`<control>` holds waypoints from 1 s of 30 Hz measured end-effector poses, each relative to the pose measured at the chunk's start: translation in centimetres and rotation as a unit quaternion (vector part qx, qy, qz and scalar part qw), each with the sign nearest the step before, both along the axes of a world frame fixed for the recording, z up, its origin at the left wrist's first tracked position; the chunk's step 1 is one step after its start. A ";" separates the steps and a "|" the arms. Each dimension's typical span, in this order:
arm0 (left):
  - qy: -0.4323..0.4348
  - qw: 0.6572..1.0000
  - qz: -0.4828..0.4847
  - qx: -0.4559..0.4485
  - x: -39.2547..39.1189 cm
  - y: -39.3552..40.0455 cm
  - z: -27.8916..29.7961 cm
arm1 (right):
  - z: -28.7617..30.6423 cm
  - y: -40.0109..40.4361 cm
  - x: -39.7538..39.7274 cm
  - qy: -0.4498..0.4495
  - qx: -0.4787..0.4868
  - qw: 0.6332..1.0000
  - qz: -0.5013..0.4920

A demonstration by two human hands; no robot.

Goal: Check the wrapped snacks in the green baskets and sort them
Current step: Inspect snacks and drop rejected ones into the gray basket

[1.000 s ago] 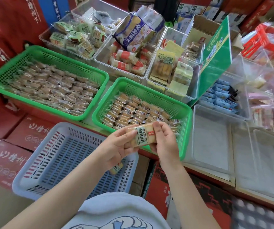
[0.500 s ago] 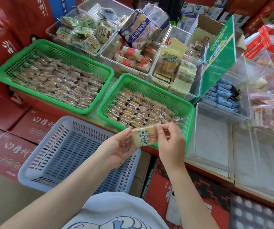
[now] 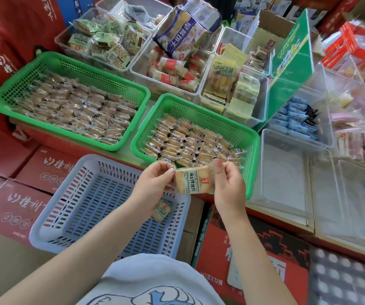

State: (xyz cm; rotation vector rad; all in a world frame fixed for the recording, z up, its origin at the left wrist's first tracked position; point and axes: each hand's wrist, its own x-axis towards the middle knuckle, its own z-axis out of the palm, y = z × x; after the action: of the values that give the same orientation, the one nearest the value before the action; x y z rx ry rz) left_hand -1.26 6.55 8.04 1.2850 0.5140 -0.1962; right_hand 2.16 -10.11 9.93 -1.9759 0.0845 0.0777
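Both forearms reach forward and meet over the near rim of the right green basket [image 3: 252, 164]. The left hand [image 3: 153, 183] pinches the left end of a wrapped snack [image 3: 191, 180] between thumb and fingertips, and the right hand [image 3: 229, 183] pinches its right end, holding it label-up. Another snack [image 3: 161, 210] lies in the blue basket [image 3: 84, 194] below the left wrist.

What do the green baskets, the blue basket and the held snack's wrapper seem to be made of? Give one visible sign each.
Green baskets: likely moulded plastic, glossy rims, perforated walls.
Blue basket: likely plastic too, duller, slotted.
Snack wrapper, pinched by left hand and right hand: apparently thin clear film, crinkled ends, biscuit showing through.
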 end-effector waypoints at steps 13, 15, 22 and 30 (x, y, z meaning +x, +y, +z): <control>-0.026 0.988 -0.107 -0.111 0.7 0.8 -0.3 | 0.0 -0.6 0.7 0.134 0.180 0.972 -0.061; -0.022 0.988 -0.118 -0.100 1.1 1.4 -0.4 | -0.6 -0.9 1.1 0.087 0.115 0.988 -0.054; 0.027 0.981 -0.131 -0.138 2.3 0.6 -1.6 | -2.8 -1.3 2.5 0.015 -0.010 0.999 -0.029; 0.022 0.989 -0.118 -0.087 4.4 -0.2 -3.8 | -2.7 -1.7 4.5 0.162 0.064 0.980 0.097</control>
State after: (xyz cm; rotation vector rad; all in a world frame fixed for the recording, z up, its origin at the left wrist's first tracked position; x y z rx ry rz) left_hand 3.09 6.40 4.24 1.1697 0.3729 -0.4593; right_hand 6.62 -11.78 7.24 -1.8218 0.0967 0.5209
